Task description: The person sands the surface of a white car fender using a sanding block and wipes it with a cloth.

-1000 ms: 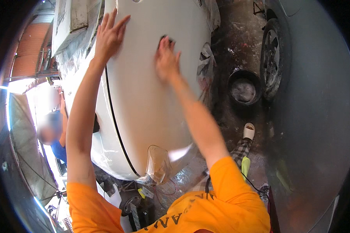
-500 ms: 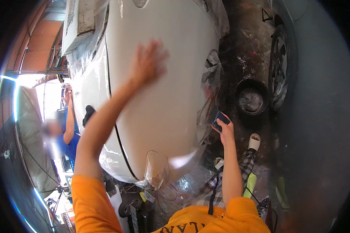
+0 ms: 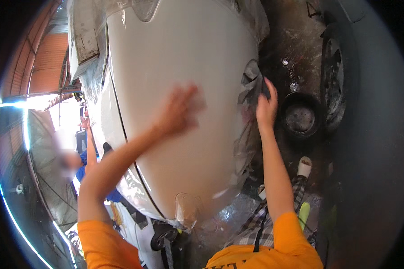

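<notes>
White car panel (image 3: 197, 54) lies beneath my blurred left hand (image 3: 179, 110), fingers apart, perhaps for broad contact, while my right hand (image 3: 267, 111) pinches a dark pad (image 3: 265, 91).

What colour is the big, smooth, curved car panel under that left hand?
The curved car panel is white, best seen in the head view.

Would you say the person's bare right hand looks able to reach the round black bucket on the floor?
Probably yes: nothing visible stands between the right hand, holding a dark flat block, and the round black bucket to its right, though the drop is hard to judge.
</notes>
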A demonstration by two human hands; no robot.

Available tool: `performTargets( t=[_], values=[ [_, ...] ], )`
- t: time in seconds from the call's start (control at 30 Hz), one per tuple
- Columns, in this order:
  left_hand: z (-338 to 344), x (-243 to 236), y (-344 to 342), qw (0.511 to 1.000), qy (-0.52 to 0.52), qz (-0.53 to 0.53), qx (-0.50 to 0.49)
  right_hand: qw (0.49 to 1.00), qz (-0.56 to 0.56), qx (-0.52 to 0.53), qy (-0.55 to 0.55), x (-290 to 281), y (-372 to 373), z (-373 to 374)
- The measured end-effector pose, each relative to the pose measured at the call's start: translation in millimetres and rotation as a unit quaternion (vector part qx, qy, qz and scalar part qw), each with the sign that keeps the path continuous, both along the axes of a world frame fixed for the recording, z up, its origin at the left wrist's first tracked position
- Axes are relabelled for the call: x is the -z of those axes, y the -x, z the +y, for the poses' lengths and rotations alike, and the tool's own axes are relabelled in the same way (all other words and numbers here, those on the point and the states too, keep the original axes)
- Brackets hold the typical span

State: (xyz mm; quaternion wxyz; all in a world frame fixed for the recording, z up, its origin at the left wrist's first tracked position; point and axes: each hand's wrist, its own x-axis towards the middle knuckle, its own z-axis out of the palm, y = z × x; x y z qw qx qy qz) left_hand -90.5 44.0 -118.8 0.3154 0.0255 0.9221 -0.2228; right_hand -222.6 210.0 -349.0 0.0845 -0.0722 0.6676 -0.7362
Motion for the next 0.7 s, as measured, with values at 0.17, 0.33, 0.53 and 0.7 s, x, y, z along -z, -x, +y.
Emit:
performTargets(
  t=[0.17,0.33,0.53,0.7],
  values=[
    [-121.8,-143.0,112.5,0.934,0.182,0.281,0.127,0.994,0.087,-0.066,-0.017,-107.7,-60.2,-124.4],
    [-134.2,-146.9,89.1,0.935,0.068,0.337,0.083,0.954,0.180,-0.240,0.012,-112.3,-220.9,-58.4],
    [-121.6,-142.6,116.9,0.931,0.024,0.356,0.073,0.973,0.211,-0.088,-0.034,-145.4,122.3,-225.1],
    [-127.1,-145.6,98.5,0.938,0.033,0.343,0.031,0.978,0.144,-0.150,0.027,-132.8,8.1,-181.9]
  ],
)
